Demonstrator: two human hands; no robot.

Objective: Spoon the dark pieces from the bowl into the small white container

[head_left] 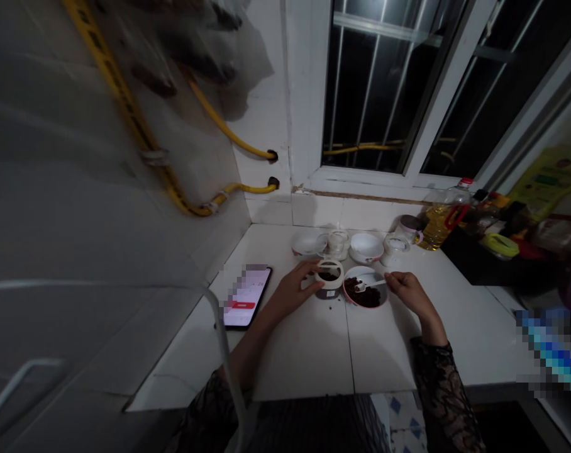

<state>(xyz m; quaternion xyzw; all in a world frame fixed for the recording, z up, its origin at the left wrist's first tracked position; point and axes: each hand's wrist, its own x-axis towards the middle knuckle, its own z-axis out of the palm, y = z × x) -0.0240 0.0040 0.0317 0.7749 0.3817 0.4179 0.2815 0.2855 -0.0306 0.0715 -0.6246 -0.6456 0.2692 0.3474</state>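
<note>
My left hand (295, 288) is wrapped around a small white-rimmed jar (328, 279) with dark contents, which stands on the white counter (314, 352). Right of the jar sits a bowl (365, 292) holding dark red pieces. My right hand (407, 289) pinches the handle of a white spoon (368, 285) whose head rests in that bowl.
Behind stand two white bowls (366, 246), small glass jars (337, 242), a lidded jar (410, 228) and an oil bottle (440, 220). A lit phone (246, 296) lies to the left. Yellow pipes (125, 107) run on the wall. A dark tray (493, 264) with bottles is at the right.
</note>
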